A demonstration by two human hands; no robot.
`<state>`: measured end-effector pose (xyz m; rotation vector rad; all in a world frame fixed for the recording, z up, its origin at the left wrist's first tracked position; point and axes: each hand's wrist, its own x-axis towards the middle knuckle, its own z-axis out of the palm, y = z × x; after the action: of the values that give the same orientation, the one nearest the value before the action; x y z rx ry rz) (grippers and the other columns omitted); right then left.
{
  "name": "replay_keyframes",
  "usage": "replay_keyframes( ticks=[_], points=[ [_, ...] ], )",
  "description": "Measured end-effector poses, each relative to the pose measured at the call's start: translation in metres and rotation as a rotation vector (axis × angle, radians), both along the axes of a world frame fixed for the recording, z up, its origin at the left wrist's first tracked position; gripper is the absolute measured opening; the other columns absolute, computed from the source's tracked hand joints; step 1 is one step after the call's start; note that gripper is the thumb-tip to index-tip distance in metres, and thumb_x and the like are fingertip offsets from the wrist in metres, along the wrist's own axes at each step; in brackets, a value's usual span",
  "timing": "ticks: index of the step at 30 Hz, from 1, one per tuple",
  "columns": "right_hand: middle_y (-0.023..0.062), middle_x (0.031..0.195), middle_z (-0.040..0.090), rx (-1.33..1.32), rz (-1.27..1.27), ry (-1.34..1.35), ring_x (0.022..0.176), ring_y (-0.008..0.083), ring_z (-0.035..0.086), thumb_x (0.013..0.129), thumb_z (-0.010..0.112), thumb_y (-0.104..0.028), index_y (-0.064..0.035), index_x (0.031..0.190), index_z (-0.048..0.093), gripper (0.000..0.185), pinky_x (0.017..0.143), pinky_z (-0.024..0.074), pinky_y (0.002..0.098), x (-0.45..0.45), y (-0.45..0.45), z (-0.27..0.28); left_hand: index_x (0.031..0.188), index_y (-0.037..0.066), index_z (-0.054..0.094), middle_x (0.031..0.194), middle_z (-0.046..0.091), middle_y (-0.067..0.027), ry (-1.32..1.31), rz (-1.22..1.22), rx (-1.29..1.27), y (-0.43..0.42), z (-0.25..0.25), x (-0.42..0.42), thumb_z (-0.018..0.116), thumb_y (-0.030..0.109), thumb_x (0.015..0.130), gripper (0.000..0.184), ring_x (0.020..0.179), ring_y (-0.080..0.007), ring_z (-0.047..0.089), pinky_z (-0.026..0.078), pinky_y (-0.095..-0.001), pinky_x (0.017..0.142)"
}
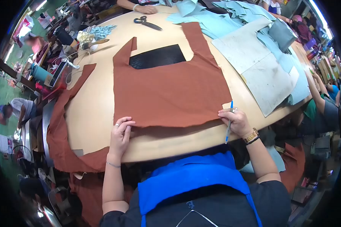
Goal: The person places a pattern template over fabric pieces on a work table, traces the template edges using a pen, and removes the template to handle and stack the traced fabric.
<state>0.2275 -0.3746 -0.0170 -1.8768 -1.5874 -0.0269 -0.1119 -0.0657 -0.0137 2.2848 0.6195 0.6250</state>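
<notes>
A rust-brown cloth piece (170,94) with two strap-like upper parts lies on the table, its near edge slightly raised. My left hand (122,132) pinches its near left corner. My right hand (235,120) pinches the near right corner and also holds a blue pen (227,130) upright between the fingers. Beyond the cloth's neckline a black sheet (159,56) shows, partly covered by the cloth.
Black scissors (147,23) lie at the table's far side. Pale blue cloth and a grey-white pattern sheet (259,62) cover the right. Another rust-brown strip (58,132) hangs over the left edge. A co-worker's hand (146,9) rests at the far edge.
</notes>
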Motion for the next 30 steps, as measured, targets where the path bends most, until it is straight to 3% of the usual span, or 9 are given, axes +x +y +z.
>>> replay_keyframes(
  ticks=[4,5,7,11,12,15,16,20,30],
  points=[
    [0.0115,0.091,0.072,-0.126,-0.298,-0.018,0.079,0.0258,0.069,0.073,0.084,-0.021,-0.0062,0.092,0.071,0.027,0.072,0.055,0.0357,0.022,-0.043,0.013,0.098,0.006,0.07,0.109,0.064,-0.0119,0.075,0.014,0.175,-0.023,0.002,-0.009,0.066,-0.001,0.078,0.021,0.099,-0.0296,0.062,0.051,-0.0388,0.086],
    [0.0138,0.09,0.071,0.106,-0.403,-0.055,0.08,0.0278,0.068,0.072,0.087,-0.027,-0.0029,0.097,0.07,0.039,0.078,0.0533,0.0366,0.043,-0.056,0.007,0.097,0.007,0.07,0.108,0.064,-0.0108,0.093,0.027,0.244,-0.03,0.0,-0.01,0.068,0.0,0.078,0.021,0.098,-0.0289,0.062,0.05,-0.0388,0.085],
    [0.0186,0.117,0.065,0.182,-1.118,-0.155,0.108,0.0297,0.061,0.079,0.083,-0.029,0.0027,0.124,0.059,0.061,0.095,0.0466,0.0377,0.108,-0.107,0.006,0.096,0.009,0.07,0.106,0.064,-0.0087,0.128,0.062,0.378,-0.043,-0.003,-0.013,0.07,0.001,0.077,0.021,0.096,-0.0273,0.061,0.05,-0.0389,0.082],
    [0.0056,0.105,0.063,0.464,-1.29,0.472,0.08,0.0118,0.059,0.088,0.076,-0.026,-0.0009,0.149,0.031,0.08,0.064,0.0478,0.0291,0.227,-0.21,-0.074,0.091,0.013,0.071,0.102,0.064,-0.0028,0.157,0.098,0.471,-0.047,0.005,-0.011,0.075,0.014,0.078,0.014,0.097,-0.0252,0.058,0.045,-0.0388,0.086],
    [0.0003,0.094,0.06,0.58,-1.317,0.864,0.064,0.0066,0.049,0.087,0.077,-0.029,-0.0022,0.146,0.034,0.079,0.051,0.0402,0.0266,0.169,-0.16,-0.01,0.091,0.014,0.071,0.103,0.064,-0.0022,0.164,0.095,0.478,-0.047,0.005,-0.012,0.074,0.017,0.079,0.013,0.098,-0.0251,0.058,0.044,-0.0393,0.087],
    [-0.0007,0.094,0.06,0.722,-1.158,1.055,0.063,0.0081,0.05,0.085,0.078,-0.03,-0.0045,0.139,0.044,0.069,0.051,0.0399,0.0264,0.188,-0.167,-0.017,0.09,0.014,0.07,0.105,0.064,-0.0019,0.17,0.053,0.449,-0.043,0.003,-0.013,0.073,0.024,0.081,0.014,0.104,-0.0262,0.058,0.041,-0.0416,0.092],
    [0.0055,0.103,0.069,0.722,-1.128,1.074,0.088,0.0195,0.068,0.084,0.08,-0.026,-0.0046,0.132,0.048,0.061,0.072,0.0551,0.0358,0.197,-0.17,-0.016,0.09,0.013,0.069,0.106,0.064,-0.0027,0.16,0.02,0.403,-0.042,0.004,-0.013,0.072,0.026,0.082,0.015,0.106,-0.0275,0.057,0.041,-0.0426,0.093],
    [0.0108,0.128,0.061,0.656,-0.983,1.07,0.113,0.0241,0.061,0.088,0.074,-0.022,0.0013,0.134,0.052,0.056,0.094,0.0521,0.0367,0.228,-0.175,0.0,0.092,0.011,0.067,0.109,0.065,-0.003,0.19,-0.075,0.383,-0.042,0.014,-0.008,0.075,0.029,0.079,0.024,0.113,-0.0273,0.057,0.04,-0.0459,0.099],
    [0.0078,0.122,0.062,0.639,-0.635,0.761,0.106,0.0188,0.063,0.094,0.067,-0.028,-0.0023,0.136,0.049,0.053,0.09,0.0524,0.0333,0.142,-0.063,0.246,0.085,0.008,0.063,0.085,0.068,-0.0058,0.163,-0.149,0.317,-0.027,0.017,-0.007,0.07,0.028,0.086,0.021,0.088,-0.0248,0.067,0.049,-0.0458,0.089]
  ],
)
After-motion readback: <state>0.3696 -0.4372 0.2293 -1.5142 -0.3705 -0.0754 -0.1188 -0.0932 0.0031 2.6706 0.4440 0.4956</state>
